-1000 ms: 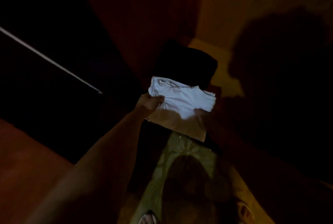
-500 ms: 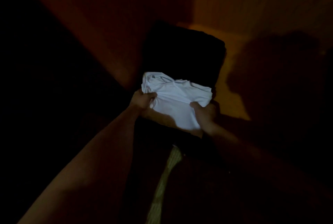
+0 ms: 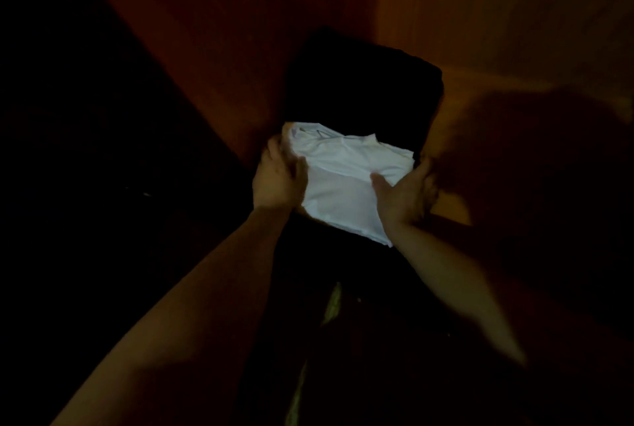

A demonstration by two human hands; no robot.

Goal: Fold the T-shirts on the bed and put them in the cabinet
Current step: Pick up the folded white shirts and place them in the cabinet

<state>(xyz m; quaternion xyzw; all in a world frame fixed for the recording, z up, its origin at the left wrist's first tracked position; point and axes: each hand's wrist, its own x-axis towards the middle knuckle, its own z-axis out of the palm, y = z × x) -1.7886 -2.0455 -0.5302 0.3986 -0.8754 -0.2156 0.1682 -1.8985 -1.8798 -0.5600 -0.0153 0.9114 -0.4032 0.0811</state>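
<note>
Head view, very dark: both hands' fingers grip a folded white T-shirt (image 3: pixel 346 178); black pile (image 3: pixel 363 93) behind barely readable.

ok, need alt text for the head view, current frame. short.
Two bare hands hold a folded white T-shirt by its sides, left hand and right hand, in front of a dark folded pile inside a dim wooden cabinet. The scene is very dark; whether the shirt already rests on a surface cannot be told.

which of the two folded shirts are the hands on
The white shirt, nearer the camera: the left hand and right hand hold its sides. The black shirt behind it is untouched.
</note>
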